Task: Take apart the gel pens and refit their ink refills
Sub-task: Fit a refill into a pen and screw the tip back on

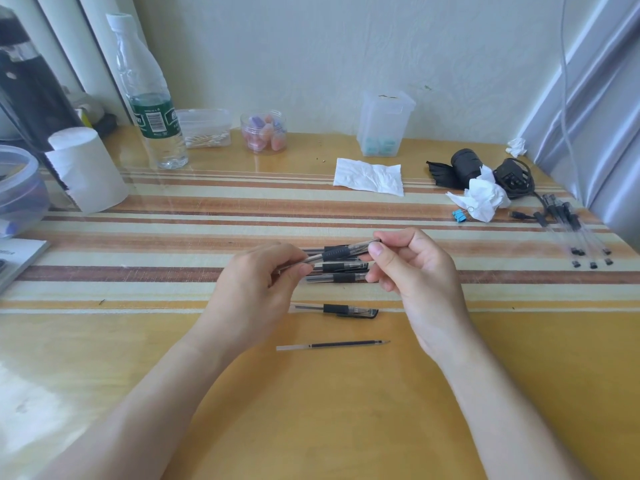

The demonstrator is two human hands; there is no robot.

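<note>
I hold a clear gel pen (337,253) with a black rubber grip above the table, tilted up to the right. My left hand (258,289) grips its barrel end and my right hand (412,271) pinches its tip end. Under it lie a few more gel pens (336,276) side by side. Nearer me lies a capped pen (334,310), and closer still a loose ink refill (332,345). Several more gel pens (571,230) lie in a bunch at the far right.
At the back stand a water bottle (152,109), a paper roll (86,171), a jar of coloured bits (264,131), and a clear box (384,124). A flat tissue (369,176), crumpled tissue (483,199), blue clip (460,215) and black devices (465,164) lie at right.
</note>
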